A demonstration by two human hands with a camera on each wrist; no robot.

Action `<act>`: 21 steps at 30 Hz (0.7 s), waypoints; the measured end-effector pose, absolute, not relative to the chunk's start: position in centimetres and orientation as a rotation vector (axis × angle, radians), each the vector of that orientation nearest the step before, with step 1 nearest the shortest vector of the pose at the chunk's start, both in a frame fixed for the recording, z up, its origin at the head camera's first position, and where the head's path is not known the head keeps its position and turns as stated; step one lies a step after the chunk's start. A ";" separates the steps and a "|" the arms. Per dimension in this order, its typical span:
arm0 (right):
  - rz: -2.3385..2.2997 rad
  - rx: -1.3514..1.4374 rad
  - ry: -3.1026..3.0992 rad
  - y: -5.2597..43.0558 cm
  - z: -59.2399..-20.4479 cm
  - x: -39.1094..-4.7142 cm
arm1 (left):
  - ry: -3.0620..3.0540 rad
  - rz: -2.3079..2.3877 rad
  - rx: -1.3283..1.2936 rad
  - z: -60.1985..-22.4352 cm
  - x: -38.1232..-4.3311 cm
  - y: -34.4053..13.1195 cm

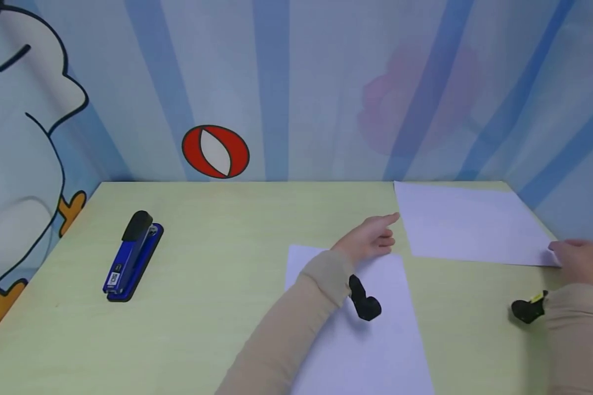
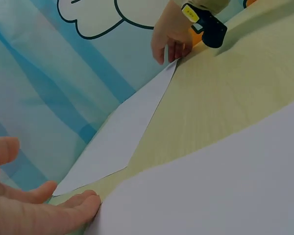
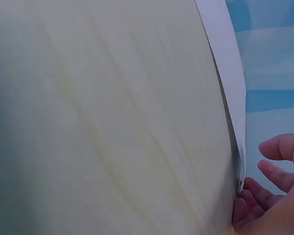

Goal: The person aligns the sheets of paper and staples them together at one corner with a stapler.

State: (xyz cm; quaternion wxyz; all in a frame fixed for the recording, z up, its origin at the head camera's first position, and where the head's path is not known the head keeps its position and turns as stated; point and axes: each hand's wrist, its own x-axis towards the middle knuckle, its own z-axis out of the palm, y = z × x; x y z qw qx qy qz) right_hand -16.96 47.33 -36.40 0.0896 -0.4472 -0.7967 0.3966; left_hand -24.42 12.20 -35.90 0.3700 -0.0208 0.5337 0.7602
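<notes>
A white sheet of paper (image 1: 474, 225) lies at the back right of the table. My left hand (image 1: 368, 240) is beside its left edge, with one finger stretched out there and the others bent. Below that hand a second white sheet (image 1: 365, 351) lies partly hidden by my left forearm. My right hand (image 1: 580, 260) touches the front right corner of the back sheet. In the right wrist view, the lower bent fingers (image 3: 257, 193) meet that corner, while the thumb and another finger stand apart. A blue and black stapler (image 1: 133, 258) is on the left, away from both hands.
A pale wooden table (image 1: 202, 329) carries everything. A printed blue wall covering (image 1: 316, 109) rises right behind the table's back edge and along both sides, close to the back sheet. Black wrist devices (image 1: 365, 300) hang below both cuffs.
</notes>
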 end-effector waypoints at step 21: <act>1.128 -1.394 -2.515 47.6 -37.2 -18.1 | 1.183 2.122 -0.205 -36.3 -22.5 15.7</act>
